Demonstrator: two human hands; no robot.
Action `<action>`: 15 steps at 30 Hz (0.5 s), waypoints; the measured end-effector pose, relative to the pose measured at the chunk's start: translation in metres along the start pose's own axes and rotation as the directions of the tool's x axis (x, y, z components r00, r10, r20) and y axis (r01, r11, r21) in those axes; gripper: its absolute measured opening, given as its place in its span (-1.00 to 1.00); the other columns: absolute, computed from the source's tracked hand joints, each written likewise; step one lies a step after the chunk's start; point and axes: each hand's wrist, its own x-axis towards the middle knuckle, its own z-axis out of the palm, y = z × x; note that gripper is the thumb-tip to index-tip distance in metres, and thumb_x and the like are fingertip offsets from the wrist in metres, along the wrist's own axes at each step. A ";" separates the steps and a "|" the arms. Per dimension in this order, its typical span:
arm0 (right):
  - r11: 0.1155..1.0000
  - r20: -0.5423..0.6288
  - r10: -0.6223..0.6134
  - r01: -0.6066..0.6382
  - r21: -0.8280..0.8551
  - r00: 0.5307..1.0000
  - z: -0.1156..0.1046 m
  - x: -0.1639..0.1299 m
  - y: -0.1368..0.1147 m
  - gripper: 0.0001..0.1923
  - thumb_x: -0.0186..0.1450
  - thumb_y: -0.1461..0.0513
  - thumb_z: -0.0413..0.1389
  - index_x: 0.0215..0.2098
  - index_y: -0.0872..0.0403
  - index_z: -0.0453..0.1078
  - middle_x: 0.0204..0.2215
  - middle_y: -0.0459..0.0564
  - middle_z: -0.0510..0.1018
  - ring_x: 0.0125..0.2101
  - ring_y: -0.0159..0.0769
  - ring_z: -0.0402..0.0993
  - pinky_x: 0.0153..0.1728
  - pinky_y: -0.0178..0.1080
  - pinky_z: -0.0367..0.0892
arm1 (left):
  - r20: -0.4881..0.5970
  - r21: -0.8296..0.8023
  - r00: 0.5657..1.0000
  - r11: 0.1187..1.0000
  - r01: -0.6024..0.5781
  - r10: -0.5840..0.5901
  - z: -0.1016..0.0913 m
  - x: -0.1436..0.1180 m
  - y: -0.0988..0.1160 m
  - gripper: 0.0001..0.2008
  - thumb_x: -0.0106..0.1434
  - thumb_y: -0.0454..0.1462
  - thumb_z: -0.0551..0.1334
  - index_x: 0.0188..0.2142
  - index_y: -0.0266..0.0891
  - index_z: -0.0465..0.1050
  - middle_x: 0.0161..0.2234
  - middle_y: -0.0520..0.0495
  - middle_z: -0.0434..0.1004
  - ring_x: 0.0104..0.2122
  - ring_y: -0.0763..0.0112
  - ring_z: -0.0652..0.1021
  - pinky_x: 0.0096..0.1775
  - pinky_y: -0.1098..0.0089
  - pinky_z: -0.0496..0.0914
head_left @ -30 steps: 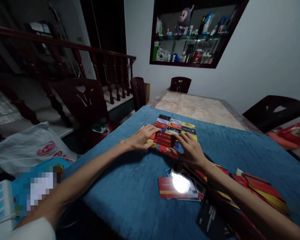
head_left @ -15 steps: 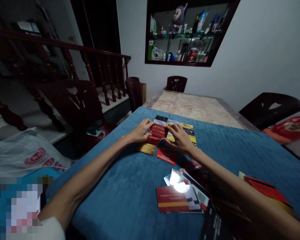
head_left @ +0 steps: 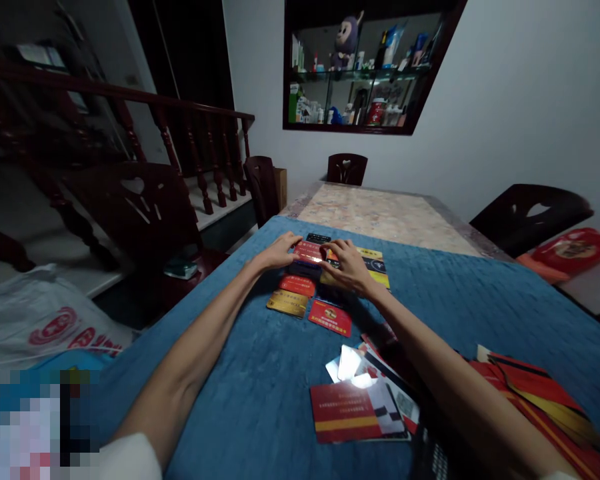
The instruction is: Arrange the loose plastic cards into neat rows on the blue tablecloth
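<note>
Several plastic cards lie in a grid (head_left: 330,280) on a blue cloth (head_left: 260,373) over the table. My left hand (head_left: 279,252) and my right hand (head_left: 347,265) both rest on a red card (head_left: 309,252) in the far rows, fingertips pinching its left and right edges. Nearer me in the grid lie a red card (head_left: 297,285), a gold card (head_left: 287,303) and another red card (head_left: 330,317). A loose pile of cards (head_left: 365,397) sits close to me under my right forearm, one card glaring with reflected light.
Bare marble tabletop (head_left: 385,217) extends beyond the cloth. Dark wooden chairs (head_left: 140,207) stand at the left, far end and right. Red and yellow envelopes (head_left: 540,393) lie at the right. A white plastic bag (head_left: 45,320) sits at the left, a wall cabinet (head_left: 360,67) behind.
Both hands slid farther across the grid with the red card, from the near rows to the far rows. The near red and gold cards are now uncovered.
</note>
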 end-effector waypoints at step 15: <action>0.982 0.081 0.189 -0.189 -0.003 0.979 0.030 -0.002 0.016 -0.71 0.36 0.07 0.10 -0.07 0.03 0.51 -0.07 0.12 0.56 -0.05 -0.03 0.30 -0.08 -0.05 0.23 | 0.099 0.006 0.989 0.994 0.112 -0.112 0.032 0.011 -0.010 -0.59 0.19 -0.39 0.11 0.03 -0.31 0.48 -0.18 -0.14 0.40 -0.08 0.19 0.43 0.09 0.18 0.33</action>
